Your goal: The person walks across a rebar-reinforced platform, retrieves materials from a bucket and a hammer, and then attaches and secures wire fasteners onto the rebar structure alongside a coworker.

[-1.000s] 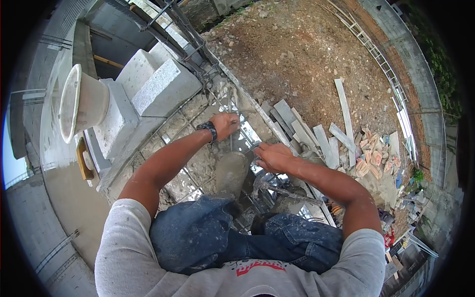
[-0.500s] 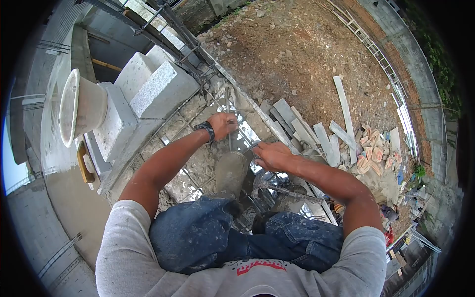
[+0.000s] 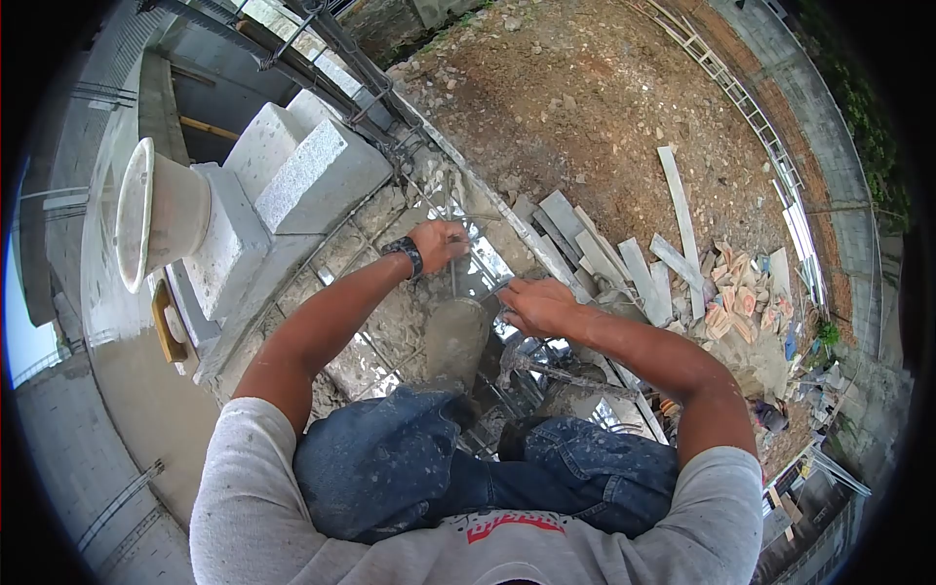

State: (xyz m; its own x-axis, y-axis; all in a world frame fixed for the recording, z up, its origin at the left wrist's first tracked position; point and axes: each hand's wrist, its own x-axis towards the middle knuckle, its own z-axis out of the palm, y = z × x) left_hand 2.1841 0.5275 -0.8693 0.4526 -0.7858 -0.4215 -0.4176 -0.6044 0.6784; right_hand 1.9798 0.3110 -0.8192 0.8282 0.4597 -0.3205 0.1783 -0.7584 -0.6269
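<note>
My left hand, with a dark watch on its wrist, is closed at a steel rebar of the grid under me. Its fingers curl over the metal. Lower and to the right, my right hand is closed, fingertips pinched at a bar; the exact grip is partly hidden. Between the hands, shiny reflective strips show through the grid. A mortar-coated boot stands just below them. Beside my right knee a hammer with a crusted head lies across the bars.
Pale blocks are stacked at left, with a bucket tipped on its side and a wooden-handled float. Upright rebar rises behind. Beyond the ledge edge, lower ground holds planks, torn bags and a ladder.
</note>
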